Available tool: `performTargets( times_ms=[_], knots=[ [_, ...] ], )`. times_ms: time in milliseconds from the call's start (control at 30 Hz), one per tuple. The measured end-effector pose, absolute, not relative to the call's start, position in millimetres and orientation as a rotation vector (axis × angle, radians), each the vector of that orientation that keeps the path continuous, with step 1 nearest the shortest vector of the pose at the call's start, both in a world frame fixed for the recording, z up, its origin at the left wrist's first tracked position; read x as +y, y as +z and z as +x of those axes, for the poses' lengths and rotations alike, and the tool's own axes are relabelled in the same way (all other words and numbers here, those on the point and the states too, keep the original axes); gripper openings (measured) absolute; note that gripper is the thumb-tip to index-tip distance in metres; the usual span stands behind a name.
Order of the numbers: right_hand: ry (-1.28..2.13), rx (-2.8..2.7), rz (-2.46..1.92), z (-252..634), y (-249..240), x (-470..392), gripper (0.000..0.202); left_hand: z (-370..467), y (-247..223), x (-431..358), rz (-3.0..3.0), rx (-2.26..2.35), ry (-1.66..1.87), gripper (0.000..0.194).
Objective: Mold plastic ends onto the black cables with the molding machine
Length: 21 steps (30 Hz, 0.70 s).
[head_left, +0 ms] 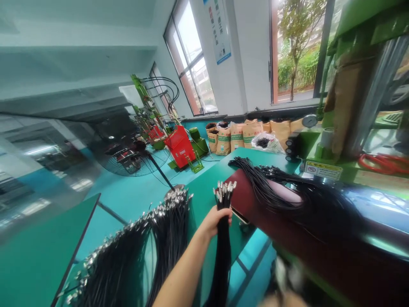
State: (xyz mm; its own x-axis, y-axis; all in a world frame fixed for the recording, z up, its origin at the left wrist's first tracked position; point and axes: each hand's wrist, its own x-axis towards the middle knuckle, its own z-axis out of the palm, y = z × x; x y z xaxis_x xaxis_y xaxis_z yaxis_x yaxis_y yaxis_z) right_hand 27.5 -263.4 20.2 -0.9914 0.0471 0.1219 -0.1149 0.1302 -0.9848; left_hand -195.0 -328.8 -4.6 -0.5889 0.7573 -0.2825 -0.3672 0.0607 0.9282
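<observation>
My left hand point(216, 221) is closed round a bundle of black cables point(223, 247) just below their silvery metal ends, and the cables hang down from it. At the bottom edge, my right hand point(283, 299) is smeared by motion and only partly in view, so its fingers cannot be made out. Something pale and blurred point(286, 273) lies just above it. To the left of my left arm, a long row of black cables point(169, 230) hangs with metal ends up. Another bunch of black cables point(255, 183) lies across the dark red board point(239, 189) on the right.
A green machine point(322, 145) with a gauge stands at the right. Beneath the cables is a green table point(204, 187); another green tabletop point(47, 243) is at left. Behind are a floor fan point(134, 155), a red machine cabinet point(180, 147) and several paper sacks point(238, 136) along the wall.
</observation>
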Motion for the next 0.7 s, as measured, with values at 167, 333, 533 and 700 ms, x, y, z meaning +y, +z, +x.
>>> performTargets(
  times_ms=[167, 333, 533, 700],
  knots=[
    [1.982, -2.071, -0.232, -34.6, 5.6, -234.5, 0.04, -157.5, 11.7, -324.8, 0.583, 1.378, 1.607, 0.023],
    [2.094, -2.02, -0.18, -52.3, -1.3, -221.3, 0.035, -139.8, 20.8, -324.8, 0.656, 1.374, 1.649, 0.036],
    [2.265, -2.063, -0.196, -41.2, 8.0, -214.1, 0.023, -129.9, 26.5, -322.9, 0.831, 1.386, 1.491, 0.037],
    [1.817, -2.631, -0.26, -33.3, 13.1, -200.6, 0.026, -125.8, 19.6, -318.3, 0.84, 1.405, 1.512, 0.027]
  ],
)
